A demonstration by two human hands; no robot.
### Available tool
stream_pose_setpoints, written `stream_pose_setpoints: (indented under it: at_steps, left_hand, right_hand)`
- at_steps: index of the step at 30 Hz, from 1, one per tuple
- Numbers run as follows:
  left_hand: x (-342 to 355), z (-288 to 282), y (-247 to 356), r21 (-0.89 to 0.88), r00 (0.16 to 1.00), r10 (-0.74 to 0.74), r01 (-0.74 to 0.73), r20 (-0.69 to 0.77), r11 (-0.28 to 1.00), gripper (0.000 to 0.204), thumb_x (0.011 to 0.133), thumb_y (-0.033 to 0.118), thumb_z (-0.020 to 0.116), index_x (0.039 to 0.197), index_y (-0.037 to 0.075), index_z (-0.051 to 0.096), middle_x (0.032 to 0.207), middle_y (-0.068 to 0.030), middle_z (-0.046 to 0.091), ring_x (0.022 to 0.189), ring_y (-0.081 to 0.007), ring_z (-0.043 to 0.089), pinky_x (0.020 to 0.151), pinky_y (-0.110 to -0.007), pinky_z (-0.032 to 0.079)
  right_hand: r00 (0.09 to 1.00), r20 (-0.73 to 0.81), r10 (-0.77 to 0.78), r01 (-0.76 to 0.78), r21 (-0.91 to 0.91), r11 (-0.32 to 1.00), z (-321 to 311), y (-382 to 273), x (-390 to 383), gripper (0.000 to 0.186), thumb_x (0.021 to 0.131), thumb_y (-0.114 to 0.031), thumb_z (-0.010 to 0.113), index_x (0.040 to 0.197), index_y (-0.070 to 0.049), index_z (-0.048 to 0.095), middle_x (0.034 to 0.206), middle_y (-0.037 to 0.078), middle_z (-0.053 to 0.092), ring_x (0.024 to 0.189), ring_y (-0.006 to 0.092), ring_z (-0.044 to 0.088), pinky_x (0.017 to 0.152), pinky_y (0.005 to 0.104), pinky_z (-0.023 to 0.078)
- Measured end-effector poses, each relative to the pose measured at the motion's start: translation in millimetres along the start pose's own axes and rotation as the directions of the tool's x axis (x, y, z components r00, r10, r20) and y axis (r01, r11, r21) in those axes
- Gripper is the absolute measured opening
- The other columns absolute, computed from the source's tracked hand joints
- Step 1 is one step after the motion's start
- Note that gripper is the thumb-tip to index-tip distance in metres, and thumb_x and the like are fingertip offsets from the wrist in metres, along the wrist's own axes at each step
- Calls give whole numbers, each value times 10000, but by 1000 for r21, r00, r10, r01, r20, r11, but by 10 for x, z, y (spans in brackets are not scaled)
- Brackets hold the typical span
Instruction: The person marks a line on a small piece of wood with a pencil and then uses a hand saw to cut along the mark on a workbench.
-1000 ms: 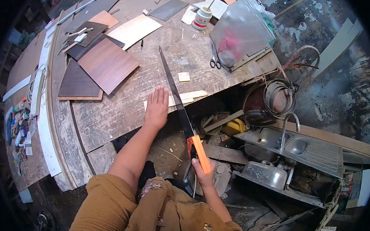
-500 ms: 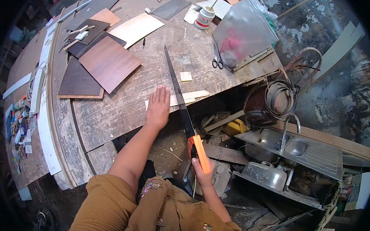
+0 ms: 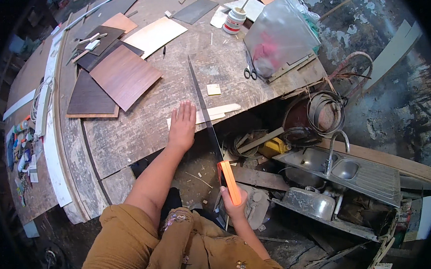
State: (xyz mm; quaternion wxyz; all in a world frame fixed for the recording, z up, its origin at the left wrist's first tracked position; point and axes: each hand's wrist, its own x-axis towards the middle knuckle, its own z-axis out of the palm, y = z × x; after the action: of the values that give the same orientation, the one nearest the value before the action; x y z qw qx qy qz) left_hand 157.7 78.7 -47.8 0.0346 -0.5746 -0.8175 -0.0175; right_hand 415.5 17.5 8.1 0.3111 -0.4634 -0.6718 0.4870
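Note:
My left hand [image 3: 181, 126] lies flat, fingers stretched out, on thin pale wood strips [image 3: 229, 109] at the workbench's [image 3: 123, 139] front edge. My right hand [image 3: 234, 205] grips the orange handle of a handsaw [image 3: 231, 182] below the edge. The long dark blade runs up across the strips just right of my left fingers, its tip over the benchtop. A small pale square piece [image 3: 213, 89] sits right of the blade.
Wood-look panels [image 3: 124, 76] lie at back left. Scissors [image 3: 250, 72], a glue jar [image 3: 234, 21] and a plastic bag [image 3: 276, 38] are at the back right. A metal sink unit [image 3: 341, 171], coiled bands [image 3: 324, 113] and scrap fill the lower right. Small tools [image 3: 22, 149] lie far left.
The saw and my right hand have shifted slightly down toward my body. My left hand stays pressed at the same place on the strips.

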Motion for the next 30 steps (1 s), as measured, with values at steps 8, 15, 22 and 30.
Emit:
stream_pose_setpoints:
  at_steps: [8,15,22,30]
  left_hand:
    - [-10,-14,-17,-17,1000,-12,11,-27,1000,625,833,105,505,1408,1,285,1497,-172,253,1394,-309,234,1124,-450,202]
    - [19,-12,-12,-32,999,-9,7,-51,999,629,821,101,524,1400,5,299,1490,-169,268,1389,-306,246,1120,-446,217]
    - [9,10,-29,-43,1000,-15,15,-20,999,628,837,108,505,1413,2,278,1495,-172,256,1397,-304,230,1124,-445,211]
    - [34,-11,-21,-50,1000,-17,17,-3,999,640,840,105,501,1425,4,261,1500,-172,246,1401,-307,219,1130,-444,197]
  right_hand:
    - [998,24,-55,57,-90,994,-87,-5,-43,208,795,-97,664,672,-3,525,549,77,474,478,170,449,483,311,388]
    - [999,16,-41,42,-57,997,-45,43,76,241,798,-115,671,648,-10,514,532,54,459,488,144,428,482,305,380]
    - [998,61,13,-15,28,1000,-159,56,41,224,797,-97,664,659,5,520,575,54,492,513,128,454,499,299,388]
    - [999,28,-32,33,-60,998,-18,-89,156,223,801,-115,664,671,-2,524,561,80,479,490,169,447,496,313,389]
